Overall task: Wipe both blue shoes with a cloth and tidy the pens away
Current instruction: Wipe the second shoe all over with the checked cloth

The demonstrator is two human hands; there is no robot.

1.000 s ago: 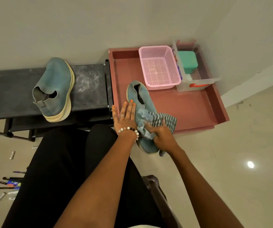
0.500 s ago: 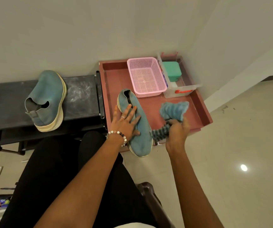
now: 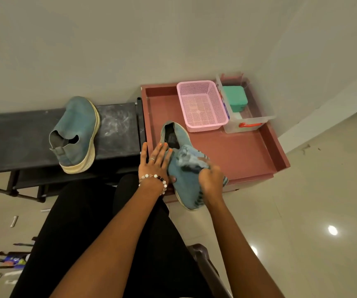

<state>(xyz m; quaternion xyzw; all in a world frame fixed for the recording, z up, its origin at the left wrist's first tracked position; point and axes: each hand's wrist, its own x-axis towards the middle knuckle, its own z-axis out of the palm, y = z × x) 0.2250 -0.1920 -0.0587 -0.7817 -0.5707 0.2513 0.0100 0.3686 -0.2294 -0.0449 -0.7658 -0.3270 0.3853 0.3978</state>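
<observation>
One blue shoe (image 3: 185,186) lies on the front left of the dark red tray (image 3: 246,155), its toe hanging over the tray's near edge. My left hand (image 3: 155,161) rests flat against the shoe's left side with straight fingers. My right hand (image 3: 210,179) grips a bunched blue striped cloth (image 3: 189,159) and presses it on the shoe's upper. The second blue shoe (image 3: 77,131) lies on its side on the black rack (image 3: 117,127) to the left. Several pens (image 3: 7,258) lie scattered on the floor at the lower left.
A pink mesh basket (image 3: 202,105) and a clear plastic box (image 3: 251,119) holding a green case (image 3: 234,100) stand at the back of the tray. My black-clad legs fill the near middle. A dark chair arm (image 3: 201,254) juts out beside my right forearm.
My right hand, which had lifted the cloth off to the right of the shoe, has brought it back down onto the shoe's upper. My left hand stays against the shoe.
</observation>
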